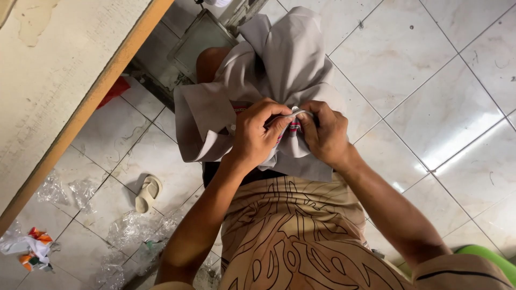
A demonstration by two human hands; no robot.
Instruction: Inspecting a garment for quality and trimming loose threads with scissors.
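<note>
Two hands, left hand (257, 135) & right hand (324, 134), fingers pinching a striped tag (293, 128) on grey shirt (290, 59) in lap, above tiled floor (441, 107).

Both forearms are rising from the bottom of the frame and meeting at its centre. The left hand (257, 137) and right hand (325, 133) are touching, fingers (279, 124) curling inward and pinching.

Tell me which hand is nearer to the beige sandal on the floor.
Left. The left hand pinches the grey garment on the side toward the sandal, which lies below-left of it on the tiles. The right hand grips the garment farther right.
</note>
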